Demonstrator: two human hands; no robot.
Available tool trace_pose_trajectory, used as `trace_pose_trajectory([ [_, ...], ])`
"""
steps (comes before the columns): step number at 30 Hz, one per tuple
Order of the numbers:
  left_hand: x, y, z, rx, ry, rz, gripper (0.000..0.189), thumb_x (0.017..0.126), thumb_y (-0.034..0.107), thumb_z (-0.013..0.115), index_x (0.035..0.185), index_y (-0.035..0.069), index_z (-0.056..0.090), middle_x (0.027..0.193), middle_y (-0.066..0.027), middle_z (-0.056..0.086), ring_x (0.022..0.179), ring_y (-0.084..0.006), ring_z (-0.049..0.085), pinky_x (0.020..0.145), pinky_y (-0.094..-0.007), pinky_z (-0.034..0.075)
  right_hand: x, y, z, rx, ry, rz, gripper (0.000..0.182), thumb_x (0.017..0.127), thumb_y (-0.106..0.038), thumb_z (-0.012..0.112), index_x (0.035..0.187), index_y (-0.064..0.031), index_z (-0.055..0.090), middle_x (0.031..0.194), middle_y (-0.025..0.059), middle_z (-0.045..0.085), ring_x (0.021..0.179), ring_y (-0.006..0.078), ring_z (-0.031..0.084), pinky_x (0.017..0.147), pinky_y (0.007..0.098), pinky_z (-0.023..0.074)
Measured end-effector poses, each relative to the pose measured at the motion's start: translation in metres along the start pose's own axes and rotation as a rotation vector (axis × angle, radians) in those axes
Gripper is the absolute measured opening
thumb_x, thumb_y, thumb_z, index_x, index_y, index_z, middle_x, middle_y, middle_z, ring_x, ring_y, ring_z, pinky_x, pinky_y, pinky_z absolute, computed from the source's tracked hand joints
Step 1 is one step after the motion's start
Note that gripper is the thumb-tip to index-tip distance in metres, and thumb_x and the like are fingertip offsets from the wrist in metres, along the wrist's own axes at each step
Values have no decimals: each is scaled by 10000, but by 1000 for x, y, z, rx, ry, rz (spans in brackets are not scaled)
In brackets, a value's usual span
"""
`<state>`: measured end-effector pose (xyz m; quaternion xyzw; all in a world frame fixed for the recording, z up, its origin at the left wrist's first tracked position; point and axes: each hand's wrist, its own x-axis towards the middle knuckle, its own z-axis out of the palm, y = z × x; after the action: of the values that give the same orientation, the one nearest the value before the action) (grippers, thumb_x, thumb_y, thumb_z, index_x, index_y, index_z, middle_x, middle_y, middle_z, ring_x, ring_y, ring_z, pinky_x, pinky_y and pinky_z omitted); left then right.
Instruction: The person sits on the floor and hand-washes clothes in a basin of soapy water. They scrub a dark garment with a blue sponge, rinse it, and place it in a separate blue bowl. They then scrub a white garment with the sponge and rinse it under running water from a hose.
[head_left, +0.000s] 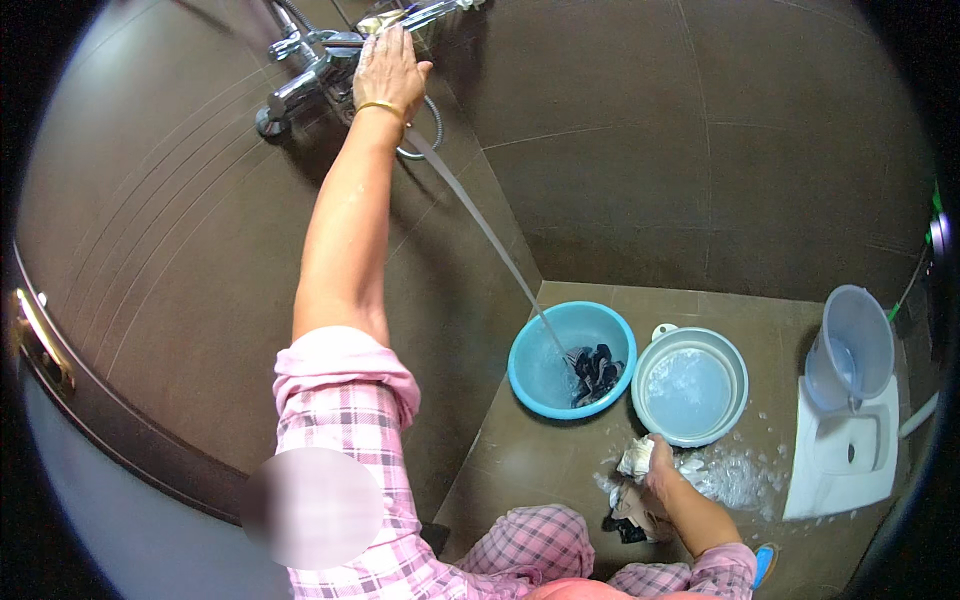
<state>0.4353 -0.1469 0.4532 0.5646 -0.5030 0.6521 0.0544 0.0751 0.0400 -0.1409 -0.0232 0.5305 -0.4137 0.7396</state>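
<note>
My left hand (390, 71) is raised to the chrome wall-mounted shower mixer (319, 71), fingers straight and lying over its right side. Whether it touches a lever is hidden beneath the fingers. A stream of water (484, 217) falls from below that hand into a blue plastic basin (517, 375), onto dark wet cloth (596, 375). Low on the right, my right hand (660, 465) grips a bunched white cloth (636, 457) just in front of a pale round basin (739, 416) of cloudy water. Beige and black garments (634, 514) lie on the floor beneath it.
A translucent bucket (862, 345) stands over the far end of a white squat toilet (844, 480). Soap suds (739, 476) spread over the tiled floor. At the left edge is a door with a metal handle (41, 337). A blue slipper (763, 562) shows at bottom right.
</note>
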Motion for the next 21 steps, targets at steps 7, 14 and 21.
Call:
trace_pose_trajectory([
  [7,-9,-3,5,-16,-218,11,624,947,472,292,1351,4,373,1436,-104,337,1360,-211,245,1121,-354,168,1,6,10,-48,-92,22,213,804,-254,496,812,-47,545,703,121,585,589,287,598,565,441,529],
  [14,-18,56,-34,-485,-159,-138,554,852,447,536,1175,-1,507,1223,-165,514,1161,-302,471,1025,-414,309,15,16,-10,-44,-176,40,277,859,-310,480,937,-51,543,779,119,609,641,270,615,574,419,526],
  [21,-247,334,-137,-2021,-827,663,491,872,368,568,1244,52,519,1266,-188,513,1182,-314,477,1017,-388,349,-40,-35,21,157,-273,-12,403,912,-368,443,1101,-26,539,986,126,638,804,243,642,748,369,525],
])
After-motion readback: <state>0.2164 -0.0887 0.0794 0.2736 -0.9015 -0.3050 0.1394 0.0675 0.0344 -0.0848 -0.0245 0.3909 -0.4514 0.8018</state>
